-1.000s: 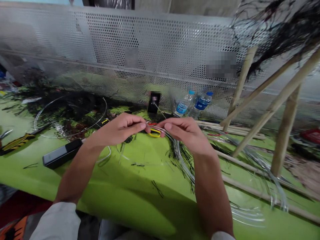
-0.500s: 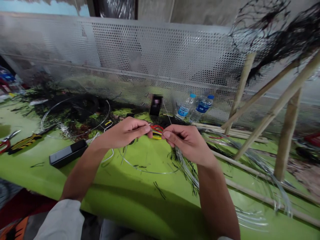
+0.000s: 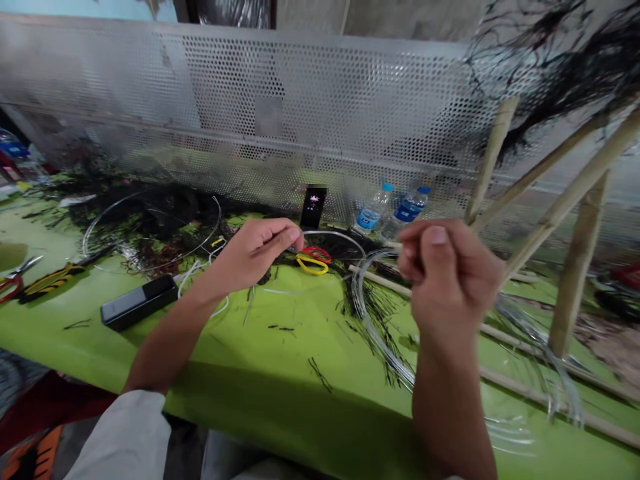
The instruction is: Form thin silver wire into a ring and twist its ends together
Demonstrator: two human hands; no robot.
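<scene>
"Hands?"
"My L hand (image 3: pixel 263 248) pinches 1 clear strand (image 3: pixel 330 232), prob. so the springy end can't flick away. My R hand (image 3: pixel 450 273) is curled narrow; can't tell if anything's inside."
"Strand where?"
"Above the tbl (image 3: pixel 300 317), arcing R twd 1 coil (image 3: pixel 357 293), lying loose, prob. to avoid kinks."
"Other counts?"
"1 phone (image 3: pixel 313 210), propped upright, prob. for viewing; 2 bottles (image 3: pixel 369 217) near the mesh panel (image 3: pixel 230 80), prob. kept out of my way."
</scene>
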